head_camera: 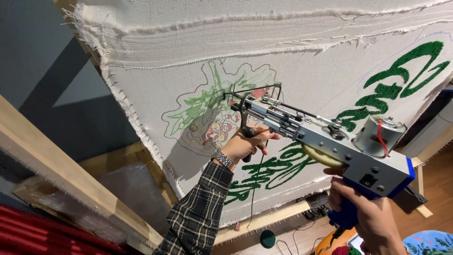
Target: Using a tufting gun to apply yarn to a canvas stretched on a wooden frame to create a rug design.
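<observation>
A silver and blue tufting gun (330, 141) is held up against a cream cloth (302, 66) stretched on a wooden frame. My left hand (245, 144) grips the gun's black front handle, a metal watch on its wrist. My right hand (365, 215) holds the blue rear grip. The gun's needle tip (229, 97) touches the cloth at a drawn outline (212, 111) partly filled with green, red and yellow yarn. Green tufted shapes (401, 75) lie to the right of it.
The wooden frame's lower bar (269, 219) carries rows of small tacks. A slanted wooden beam (61, 174) runs at the left. Cables, a green round object (267, 238) and an orange object (332, 243) lie on the floor below.
</observation>
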